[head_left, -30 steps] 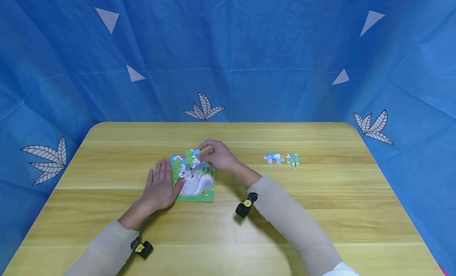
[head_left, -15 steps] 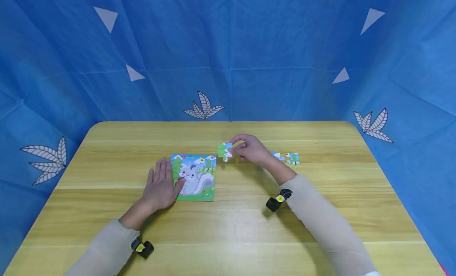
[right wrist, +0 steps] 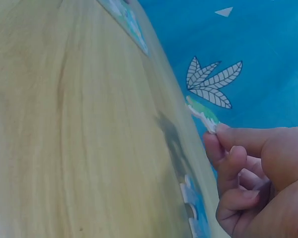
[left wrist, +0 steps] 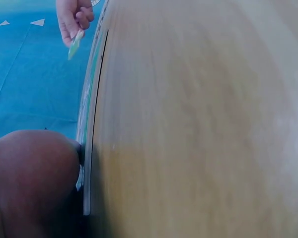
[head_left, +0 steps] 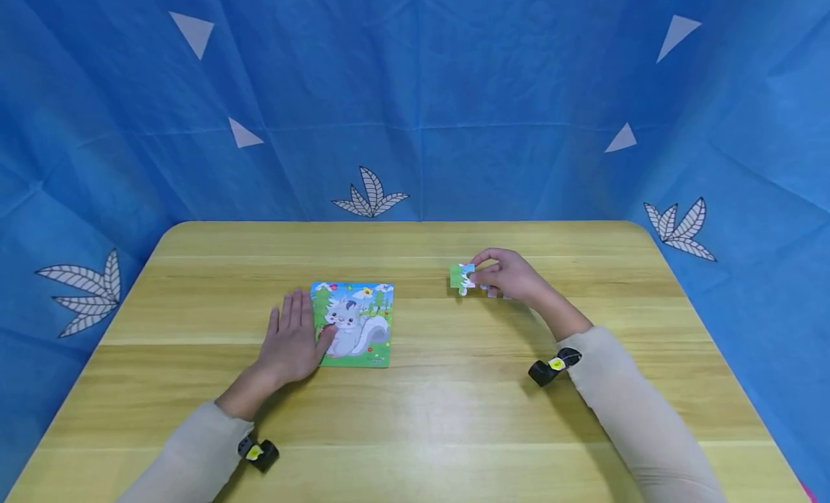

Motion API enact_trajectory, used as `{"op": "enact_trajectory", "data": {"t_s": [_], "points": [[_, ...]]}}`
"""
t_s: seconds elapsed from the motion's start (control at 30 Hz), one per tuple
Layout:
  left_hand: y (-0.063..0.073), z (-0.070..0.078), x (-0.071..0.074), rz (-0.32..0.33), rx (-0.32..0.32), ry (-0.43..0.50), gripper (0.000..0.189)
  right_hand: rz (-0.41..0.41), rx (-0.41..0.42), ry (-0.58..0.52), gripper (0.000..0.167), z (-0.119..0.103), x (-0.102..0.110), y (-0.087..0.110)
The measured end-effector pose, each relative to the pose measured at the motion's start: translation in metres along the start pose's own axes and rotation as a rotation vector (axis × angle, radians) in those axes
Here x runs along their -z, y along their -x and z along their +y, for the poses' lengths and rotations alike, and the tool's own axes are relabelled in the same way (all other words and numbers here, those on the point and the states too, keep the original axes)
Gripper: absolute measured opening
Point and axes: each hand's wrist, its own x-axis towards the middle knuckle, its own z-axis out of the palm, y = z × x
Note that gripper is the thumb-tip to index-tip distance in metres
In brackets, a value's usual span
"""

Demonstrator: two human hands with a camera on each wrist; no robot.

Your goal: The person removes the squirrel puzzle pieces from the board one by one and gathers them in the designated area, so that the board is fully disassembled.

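Note:
A square puzzle board (head_left: 359, 341) with a white squirrel picture lies left of the table's middle. Flat against its left side rests my left hand (head_left: 292, 344), fingers straight, the thumb lying over the board's edge. To the right, my right hand (head_left: 509, 276) pinches a green and white jigsaw piece (head_left: 462, 278) between thumb and fingertips. In the right wrist view this puzzle piece (right wrist: 203, 113) hangs above the table, its shadow falling below. Another jigsaw piece (right wrist: 196, 210), blue, lies on the table under the right hand, which mostly hides it in the head view.
The wooden table (head_left: 441, 431) has rounded far corners. Behind it and at both sides hangs a blue cloth (head_left: 415, 78) with white triangles and leaf prints. A small black camera (head_left: 547, 371) is worn on the right wrist, another camera (head_left: 259, 452) on the left.
My right hand has carried the jigsaw piece rightward, away from over the puzzle board, to above the loose pieces, which it now largely covers. The left hand has stayed still.

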Motion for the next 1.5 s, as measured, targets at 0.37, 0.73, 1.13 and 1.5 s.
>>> {"op": "enact_trajectory", "data": {"t_s": [0.37,0.73,1.13,1.5], "points": [[-0.001,-0.001,-0.004,-0.004,0.004,0.006,0.083,0.036,0.046,0.077,0.027,0.007,-0.012,0.001],[0.000,-0.001,-0.005,0.009,-0.001,0.020,0.084,0.141,0.099,0.243,0.026,0.011,-0.016,-0.001],[0.001,-0.002,-0.003,0.025,0.005,0.026,0.084,0.100,0.203,0.186,0.026,-0.011,-0.036,-0.007],[-0.003,-0.006,-0.008,0.026,-0.009,0.034,0.086,-0.006,0.281,0.130,0.019,-0.030,-0.087,-0.018]]}}
